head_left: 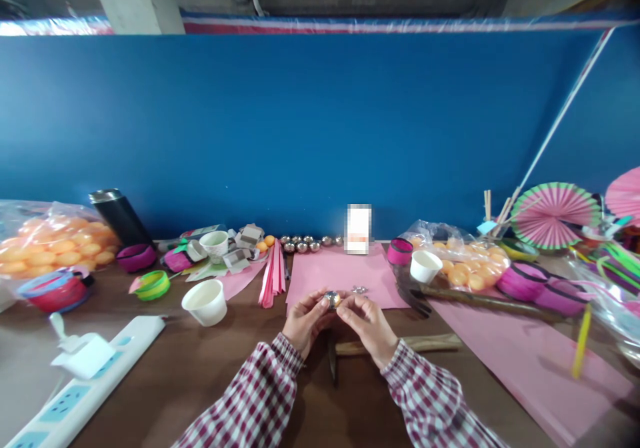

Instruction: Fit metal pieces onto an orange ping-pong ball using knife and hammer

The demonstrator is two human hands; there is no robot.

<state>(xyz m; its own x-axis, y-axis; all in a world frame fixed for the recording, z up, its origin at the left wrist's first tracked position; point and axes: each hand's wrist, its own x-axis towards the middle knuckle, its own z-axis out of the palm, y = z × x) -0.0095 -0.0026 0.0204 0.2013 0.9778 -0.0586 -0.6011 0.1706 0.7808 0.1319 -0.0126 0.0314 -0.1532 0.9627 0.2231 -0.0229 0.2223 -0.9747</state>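
My left hand and my right hand meet over the front edge of a pink paper sheet. Together their fingertips pinch a small shiny metal ball with an orange glint. Both hands are closed on it. Just behind it a few small metal pieces lie on the pink sheet. A hammer with a wooden handle lies on the brown table right under my wrists. Both sleeves are red-and-white plaid.
A row of metal half-balls lines the blue wall. White paper cups, pink tape rolls, bags of orange balls, a black flask, a white power strip, a second hammer and paper fans surround me.
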